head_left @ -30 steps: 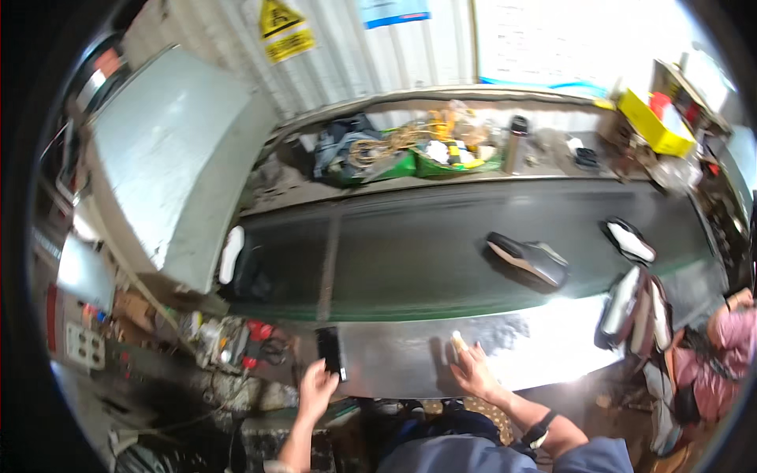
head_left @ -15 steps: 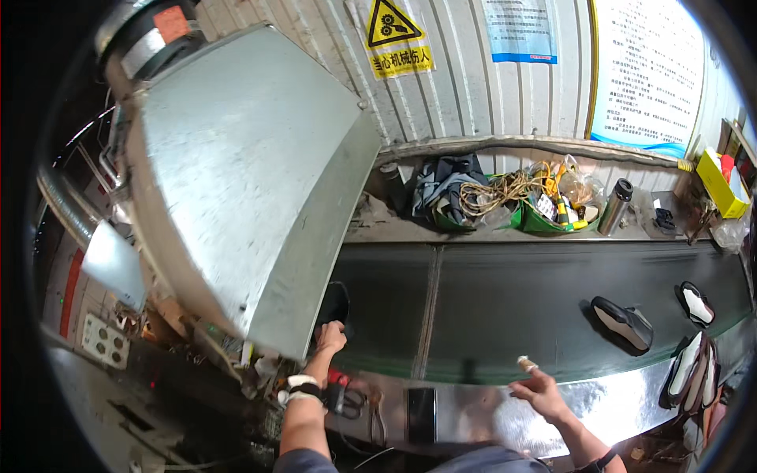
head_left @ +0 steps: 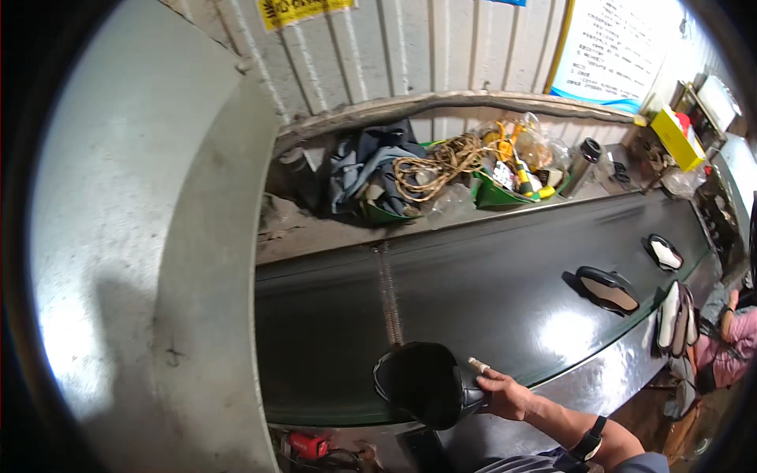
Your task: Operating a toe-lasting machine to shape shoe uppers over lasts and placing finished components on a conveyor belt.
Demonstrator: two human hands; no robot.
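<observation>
My right hand is closed on the edge of a black shoe, whose wide dark opening faces up toward me. A pale wrap covers one fingertip, which sticks up beside the shoe. The shoe is over the near edge of the dark conveyor belt. My left hand is out of sight. Further right on the belt lie a dark shoe with a beige sole and a smaller black-and-white one.
A large grey metal hood fills the left side. Several shoe pieces stand at the belt's right edge. Green bins with rope and cloth, plus a steel flask, line the back shelf. Another person's pink-clad arm shows far right.
The view has shifted left and closer to the hood. The black shoe has come out from beside the hood into my right hand, which was free before. My left hand has gone from view.
</observation>
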